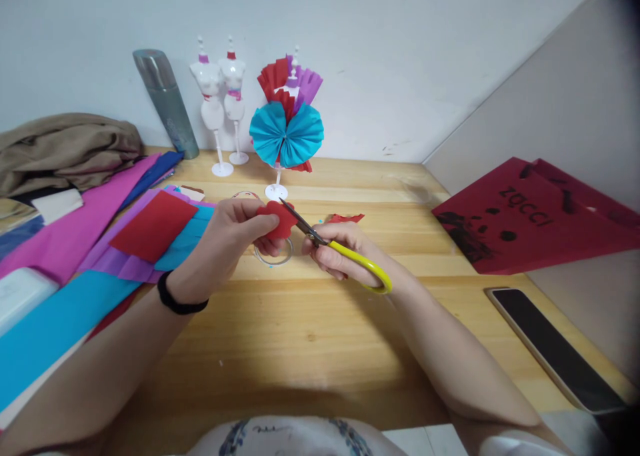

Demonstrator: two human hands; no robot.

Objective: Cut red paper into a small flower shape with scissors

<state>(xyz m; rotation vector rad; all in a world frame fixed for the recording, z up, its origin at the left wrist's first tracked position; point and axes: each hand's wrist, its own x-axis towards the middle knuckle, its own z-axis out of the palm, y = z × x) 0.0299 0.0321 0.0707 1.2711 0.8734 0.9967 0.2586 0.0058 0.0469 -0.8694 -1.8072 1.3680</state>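
My left hand [245, 224] pinches a small piece of red paper [281, 220] with a rounded, wavy edge. In my right hand [345, 246] is a pair of scissors [363, 261] with yellow handles and dark blades. The blades point up and left, right at the red paper's right edge; whether they touch it I cannot tell. Under my hands a roll of tape [274, 261] lies on the table, partly hidden. A red paper scrap [346, 218] rests just behind my right hand.
On the wooden table [300, 349] stand a mini mannequin dressed in pleated blue paper [287, 135], two bare white mannequins [213, 113] and a thermos [167, 103]. Coloured paper sheets [155, 226] and brown cloth [70, 149] lie left. A red bag [525, 216] and phone [555, 349] are right.
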